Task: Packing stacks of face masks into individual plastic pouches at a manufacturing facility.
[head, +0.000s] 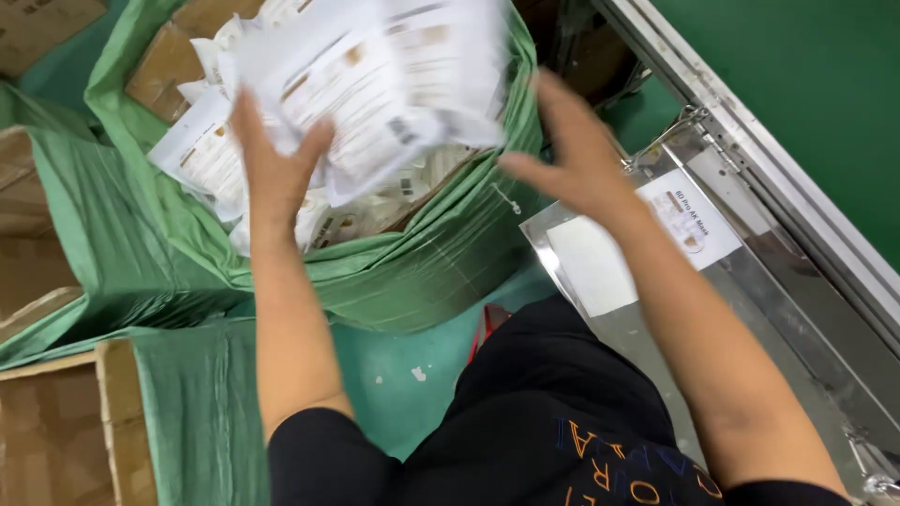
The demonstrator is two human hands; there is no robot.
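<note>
Cardboard boxes (47,431): lined with green sacking, cut off at the left edge.
Left hand (274,164): fingers spread under a blurred sheaf of white packets (375,75), propping it above the green-lined bin (422,262).
Right hand (572,150): open wide, touching nothing, probably guarding the sheaf's side.
Steel tray (656,347): holds two flat packets (689,217); their print is unreadable.
</note>
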